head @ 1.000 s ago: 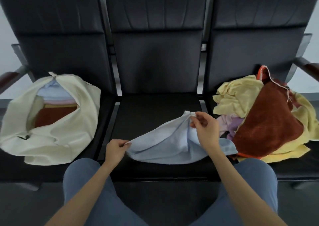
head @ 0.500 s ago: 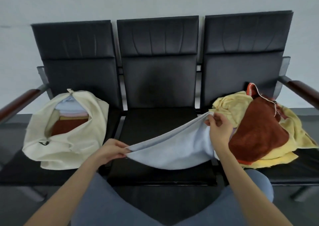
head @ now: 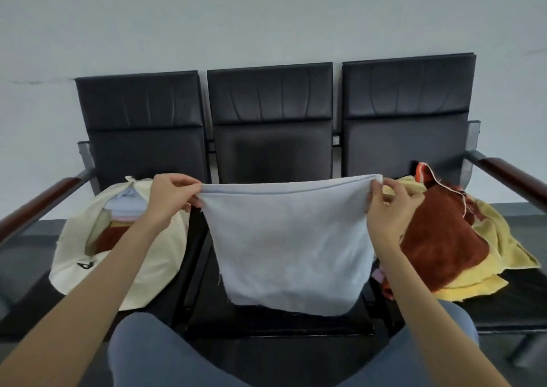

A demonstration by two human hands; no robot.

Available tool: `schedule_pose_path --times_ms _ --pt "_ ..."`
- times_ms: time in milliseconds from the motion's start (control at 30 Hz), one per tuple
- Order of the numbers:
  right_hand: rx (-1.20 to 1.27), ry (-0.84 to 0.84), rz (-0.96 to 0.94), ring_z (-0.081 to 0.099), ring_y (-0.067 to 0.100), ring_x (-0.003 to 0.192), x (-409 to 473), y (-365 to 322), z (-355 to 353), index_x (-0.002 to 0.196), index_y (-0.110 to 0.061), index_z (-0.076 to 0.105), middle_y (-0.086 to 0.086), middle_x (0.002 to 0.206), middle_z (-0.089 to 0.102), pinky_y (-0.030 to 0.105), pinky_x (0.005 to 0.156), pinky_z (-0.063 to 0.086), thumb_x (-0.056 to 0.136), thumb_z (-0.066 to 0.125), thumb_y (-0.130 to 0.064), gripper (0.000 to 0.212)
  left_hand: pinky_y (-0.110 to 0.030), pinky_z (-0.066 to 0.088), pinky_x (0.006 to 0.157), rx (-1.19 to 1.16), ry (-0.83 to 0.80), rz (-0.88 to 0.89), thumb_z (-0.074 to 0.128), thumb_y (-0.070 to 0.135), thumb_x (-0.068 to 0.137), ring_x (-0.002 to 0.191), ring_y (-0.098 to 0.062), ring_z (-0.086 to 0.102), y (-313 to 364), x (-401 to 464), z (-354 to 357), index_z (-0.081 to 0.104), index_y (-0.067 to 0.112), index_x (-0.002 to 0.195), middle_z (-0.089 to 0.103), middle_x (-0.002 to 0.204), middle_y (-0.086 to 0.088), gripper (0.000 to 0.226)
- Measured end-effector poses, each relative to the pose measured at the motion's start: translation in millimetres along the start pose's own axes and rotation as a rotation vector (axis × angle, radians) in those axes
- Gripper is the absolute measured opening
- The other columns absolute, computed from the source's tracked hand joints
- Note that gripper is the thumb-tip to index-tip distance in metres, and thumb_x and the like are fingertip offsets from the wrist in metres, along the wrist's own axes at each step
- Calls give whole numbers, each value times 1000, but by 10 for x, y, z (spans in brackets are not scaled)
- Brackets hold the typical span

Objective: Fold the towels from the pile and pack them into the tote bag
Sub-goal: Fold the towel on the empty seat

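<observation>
A light blue towel hangs spread out over the middle seat, its lower edge near the seat's front. My left hand pinches its top left corner and my right hand pinches its top right corner. The cream tote bag lies open on the left seat, with folded blue, pink and rust towels stacked inside. On the right seat lies the pile of towels: a rust-brown one on top of yellow ones, with a bit of lilac cloth at its left edge.
The black three-seat bench stands against a pale wall, with wooden armrests at both ends. My knees in blue trousers are close to the front of the middle seat.
Both hands have lifted the blue towel off the middle seat and pulled its top edge taut, so it now hangs flat. The view has tilted upward.
</observation>
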State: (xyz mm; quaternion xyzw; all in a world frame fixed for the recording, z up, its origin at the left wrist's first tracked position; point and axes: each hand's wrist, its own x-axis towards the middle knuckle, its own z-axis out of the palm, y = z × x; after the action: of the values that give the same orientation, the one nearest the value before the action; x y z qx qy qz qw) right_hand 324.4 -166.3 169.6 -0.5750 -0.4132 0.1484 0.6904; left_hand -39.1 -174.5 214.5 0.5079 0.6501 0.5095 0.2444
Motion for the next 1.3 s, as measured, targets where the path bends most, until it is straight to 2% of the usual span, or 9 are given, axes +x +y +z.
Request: schedule_pose_path --times_ms 167,333,500,633,833,967,1100,1200,1300 --pt "46 -227 112 66 12 54 275 254 250 91 -16 58 22 84 67 19 47 50 97 54 -22 10 -24 58 52 21 -44 -103 63 -3 85 56 -21 70 44 343 31 70 -2 87 69 75 -20 8" --pt "116 -359 143 71 16 72 610 338 587 98 -1 57 20 91 69 30 73 59 97 54 -11 10 -41 60 79 116 -63 1 61 -2 89 76 -27 72 40 840 105 68 9 83 69 92 -20 14" --pt "170 -383 -13 71 14 87 720 253 696 92 -16 55 7 91 68 30 83 56 98 53 -14 6 -37 56 78 276 147 240 56 1 84 78 -20 67 -4 1039 257 74 10 86 71 80 -6 20" --pt "155 -466 -37 69 18 94 508 533 534 92 -24 53 9 94 67 29 84 54 97 53 -16 9 -31 55 77 216 141 221 57 0 80 79 -15 67 -411 843 319 74 13 82 72 81 -2 21" --pt "24 -591 181 66 2 79 -382 1556 75 85 -22 56 2 82 65 15 76 52 93 56 -9 15 -29 53 80 323 -154 -17 68 -1 80 80 -18 68 -1734 39 496 70 21 75 72 82 -5 22" --pt "-164 -773 379 64 4 69 -856 2174 -188 80 -11 58 -1 71 67 25 74 55 88 64 -12 10 -25 48 75 520 -424 -170 66 -1 80 80 -20 67 -2416 -441 585 73 9 79 73 84 -7 13" --pt "-233 -850 414 69 25 75 -1013 2224 -276 80 -9 59 19 79 68 41 76 57 84 67 -14 10 -28 47 79 706 -633 -83 55 -4 79 85 -21 61 -2681 -649 567 59 21 68 61 89 -3 28" --pt "-294 -898 379 70 21 72 -1024 2154 -307 81 -15 61 16 78 69 35 68 59 83 70 -5 13 -27 39 78 1065 -792 22 58 14 75 97 -21 53 -2533 -702 576 63 18 81 50 99 0 9" --pt "-384 -902 237 66 14 72 -1003 2089 -308 77 -27 62 7 85 65 18 65 53 77 76 -2 28 -32 36 87 1270 -816 80 60 35 71 105 -21 45 -2261 -780 790 63 22 96 46 108 1 28"
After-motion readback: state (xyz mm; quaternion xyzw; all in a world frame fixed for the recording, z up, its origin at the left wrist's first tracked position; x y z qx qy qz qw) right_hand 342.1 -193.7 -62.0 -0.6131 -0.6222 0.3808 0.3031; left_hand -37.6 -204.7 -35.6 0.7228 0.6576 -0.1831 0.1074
